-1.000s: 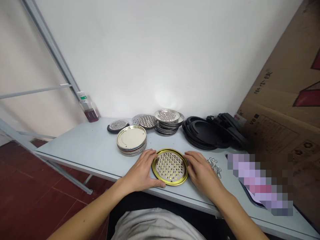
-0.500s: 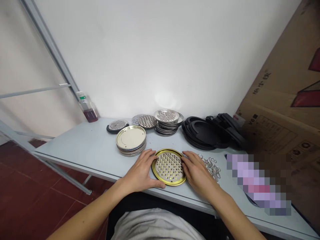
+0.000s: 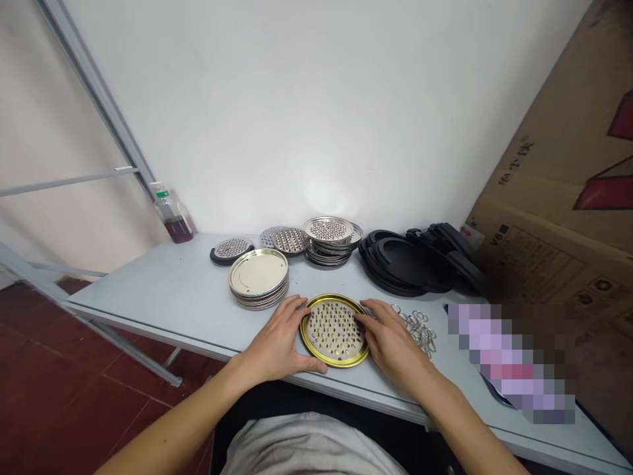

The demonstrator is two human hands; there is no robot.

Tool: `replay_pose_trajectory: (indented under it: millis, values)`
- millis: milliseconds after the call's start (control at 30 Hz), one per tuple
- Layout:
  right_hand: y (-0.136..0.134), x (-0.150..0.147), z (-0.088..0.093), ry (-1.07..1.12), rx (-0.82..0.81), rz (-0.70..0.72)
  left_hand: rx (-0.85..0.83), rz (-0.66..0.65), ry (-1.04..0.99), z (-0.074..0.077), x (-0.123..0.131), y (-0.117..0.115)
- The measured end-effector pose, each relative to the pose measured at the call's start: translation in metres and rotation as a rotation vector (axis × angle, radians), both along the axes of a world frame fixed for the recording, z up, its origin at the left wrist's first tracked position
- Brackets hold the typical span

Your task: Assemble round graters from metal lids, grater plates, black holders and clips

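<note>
On the far left, a dark red tile floor [image 3: 59, 389] is showing below a long pale grey table [image 3: 143, 290]. A clear plastic bottle with a green cap and dark red liquid [image 3: 172, 221] is standing at the back corner of the table. Farther along, a silver holey disc on a black ring [image 3: 231, 249] is lying near the wall, and a pile of flat round shiny lids [image 3: 258, 277] is sitting just beside the left hand [image 3: 274, 340]. Behind them, a stack of silver holey plates [image 3: 329, 229] is sitting by the wall. The left hand's fingers [image 3: 291, 307] are spreading wide and touching the rim of a round gold tray with many holes [image 3: 334, 332], which is lying flat near the table's front edge. I cannot tell if they are gripping it. The right hand [image 3: 390, 343] is sliding a little farther over the gold rim than before, with its fingers spread. Just past it, a heap of small silver metal rings [image 3: 418, 328] is lying close by, black rubber rings [image 3: 400, 260] are piling up behind, and a big brown cardboard box [image 3: 539, 257] is leaning at the far right
</note>
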State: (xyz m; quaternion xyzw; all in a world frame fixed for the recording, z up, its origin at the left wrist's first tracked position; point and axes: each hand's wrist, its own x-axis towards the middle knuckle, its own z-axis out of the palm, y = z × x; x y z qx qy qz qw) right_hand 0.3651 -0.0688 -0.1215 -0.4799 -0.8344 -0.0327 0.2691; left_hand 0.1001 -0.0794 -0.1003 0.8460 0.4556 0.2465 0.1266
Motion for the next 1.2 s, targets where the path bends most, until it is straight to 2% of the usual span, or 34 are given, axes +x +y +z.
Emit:
replay_pose_trajectory:
  millis: [400, 600, 900, 1200]
  values:
    - [0.001, 0.0, -0.001, -0.025, 0.023, 0.004, -0.038, 0.016, -0.057, 0.0, 0.001, 0.002]
    - [0.001, 0.002, 0.001, -0.028, 0.01, 0.039, -0.028, 0.014, 0.006, 0.002, -0.001, 0.003]
    - [0.003, 0.003, 0.002, -0.053, -0.004, 0.029, -0.021, 0.002, 0.129, 0.016, 0.004, 0.002]
    - [0.0, 0.0, 0.007, 0.047, -0.073, -0.026, 0.011, 0.006, 0.123, 0.014, 0.005, -0.002]
